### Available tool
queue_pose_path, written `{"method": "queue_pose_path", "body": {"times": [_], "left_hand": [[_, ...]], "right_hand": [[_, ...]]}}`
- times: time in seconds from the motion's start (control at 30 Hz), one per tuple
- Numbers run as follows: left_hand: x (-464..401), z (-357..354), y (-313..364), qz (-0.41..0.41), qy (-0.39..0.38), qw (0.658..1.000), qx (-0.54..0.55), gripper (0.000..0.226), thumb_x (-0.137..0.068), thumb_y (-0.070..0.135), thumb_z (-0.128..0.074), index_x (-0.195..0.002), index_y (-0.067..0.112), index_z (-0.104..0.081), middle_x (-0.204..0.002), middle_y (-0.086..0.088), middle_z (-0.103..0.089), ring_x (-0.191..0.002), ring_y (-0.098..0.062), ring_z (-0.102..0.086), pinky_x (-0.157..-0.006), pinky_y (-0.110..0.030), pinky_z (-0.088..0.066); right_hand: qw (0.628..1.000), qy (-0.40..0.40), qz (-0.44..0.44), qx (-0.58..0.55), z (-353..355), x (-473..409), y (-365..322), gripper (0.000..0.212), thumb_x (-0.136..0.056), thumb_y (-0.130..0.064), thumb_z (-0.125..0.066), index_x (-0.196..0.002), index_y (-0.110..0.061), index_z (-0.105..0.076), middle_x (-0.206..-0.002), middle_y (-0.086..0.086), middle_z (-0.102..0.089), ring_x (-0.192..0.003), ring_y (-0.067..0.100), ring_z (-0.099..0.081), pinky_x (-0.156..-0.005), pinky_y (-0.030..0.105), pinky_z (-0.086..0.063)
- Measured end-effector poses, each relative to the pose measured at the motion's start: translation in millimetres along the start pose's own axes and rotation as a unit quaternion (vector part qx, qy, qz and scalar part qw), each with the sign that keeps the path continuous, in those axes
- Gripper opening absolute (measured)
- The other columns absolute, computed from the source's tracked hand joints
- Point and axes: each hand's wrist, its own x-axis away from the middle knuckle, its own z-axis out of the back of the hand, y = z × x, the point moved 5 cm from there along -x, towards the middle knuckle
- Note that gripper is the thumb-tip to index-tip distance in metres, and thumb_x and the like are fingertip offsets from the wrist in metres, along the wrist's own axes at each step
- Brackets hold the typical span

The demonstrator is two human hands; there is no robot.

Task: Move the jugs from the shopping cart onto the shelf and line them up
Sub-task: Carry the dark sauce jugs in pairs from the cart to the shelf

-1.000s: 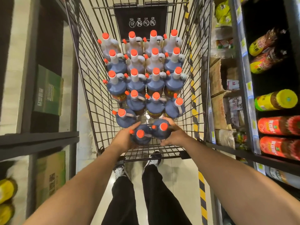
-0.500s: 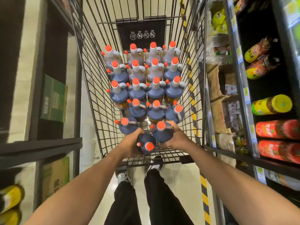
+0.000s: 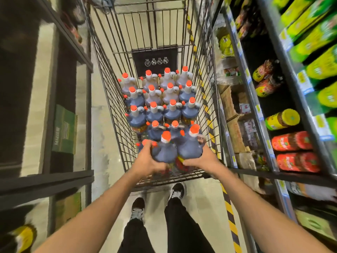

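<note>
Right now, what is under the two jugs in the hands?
Under the jugs, held between left hand and right hand, a strip of cart floor shows. One more orange cap peeks out; the rest is covered.

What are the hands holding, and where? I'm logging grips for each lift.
Two jugs pressed together: left hand on the left jug body, right hand on the right jug body.

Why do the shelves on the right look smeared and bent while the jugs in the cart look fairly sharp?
Head view: motion blur streaks the green packs at the right edge; the wide lens bows the shelf rails and cart. The two jugs held between the left hand and right hand are slightly soft.
</note>
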Motion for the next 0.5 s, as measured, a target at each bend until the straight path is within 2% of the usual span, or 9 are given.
{"method": "queue_pose_path", "body": {"times": [0.07,0.13,0.17,0.23,0.3,0.4,0.5], "left_hand": [[15,14,21,0.000,0.001,0.999,0.054,0.074,-0.057,0.002,-0.093,-0.117,0.004,-0.050,-0.106,0.005,-0.069,-0.087,0.008,-0.067,-0.074,-0.012,-0.051],[32,27,39,-0.001,-0.007,0.995,0.100,0.066,-0.061,0.001,-0.091,-0.116,0.008,-0.055,-0.097,0.011,-0.074,-0.082,0.008,-0.067,-0.072,-0.011,-0.051],[42,34,45,-0.005,-0.009,0.993,0.116,0.063,-0.061,0.005,-0.091,-0.114,0.011,-0.058,-0.090,0.014,-0.076,-0.080,0.008,-0.067,-0.072,-0.011,-0.052],[65,49,56,-0.013,-0.006,0.990,0.142,0.065,-0.052,0.030,-0.087,-0.111,0.016,-0.062,-0.089,0.015,-0.077,-0.079,0.001,-0.067,-0.073,-0.018,-0.054],[87,63,62,-0.024,0.007,0.985,0.170,0.069,-0.054,0.035,-0.085,-0.115,0.013,-0.061,-0.089,0.008,-0.077,-0.079,-0.004,-0.067,-0.073,-0.023,-0.055],[122,77,72,-0.028,0.027,0.971,0.235,0.046,-0.075,0.013,-0.079,-0.113,0.010,-0.054,-0.073,0.008,-0.074,-0.065,-0.002,-0.067,-0.061,-0.019,-0.054],[158,87,83,-0.043,0.008,0.964,0.261,0.038,-0.078,0.022,-0.075,-0.110,0.011,-0.058,-0.081,0.002,-0.074,-0.072,-0.006,-0.070,-0.062,-0.021,-0.055]], "right_hand": [[0.999,0.022,0.000,-0.036,-8,26,-15,0.100,-0.042,-0.027,-0.100,-0.130,-0.019,-0.054,-0.120,-0.004,-0.072,-0.108,0.011,-0.070,-0.090,0.033,-0.057],[0.996,0.038,0.005,-0.077,-18,52,-31,0.100,-0.038,-0.028,-0.099,-0.128,-0.020,-0.057,-0.120,-0.002,-0.073,-0.108,0.014,-0.071,-0.090,0.035,-0.057],[0.994,0.047,0.007,-0.095,-24,65,-39,0.097,-0.039,-0.026,-0.099,-0.126,-0.020,-0.057,-0.118,0.000,-0.073,-0.106,0.015,-0.071,-0.088,0.036,-0.058],[0.988,0.061,0.016,-0.142,-39,94,-56,0.087,-0.050,-0.012,-0.097,-0.127,-0.015,-0.057,-0.113,0.002,-0.074,-0.100,0.016,-0.073,-0.085,0.038,-0.059],[0.977,0.077,0.037,-0.194,-55,124,-69,0.081,-0.058,-0.001,-0.093,-0.127,-0.018,-0.055,-0.111,0.001,-0.075,-0.097,0.016,-0.073,-0.087,0.040,-0.058],[0.956,0.120,0.064,-0.261,-79,169,-85,0.092,-0.048,-0.022,-0.091,-0.129,-0.027,-0.047,-0.116,0.004,-0.072,-0.101,0.017,-0.072,-0.086,0.037,-0.058],[0.937,0.154,0.085,-0.302,-106,216,-99,0.083,-0.051,-0.039,-0.084,-0.125,-0.024,-0.050,-0.104,0.004,-0.075,-0.089,0.014,-0.074,-0.071,0.028,-0.058]]}}
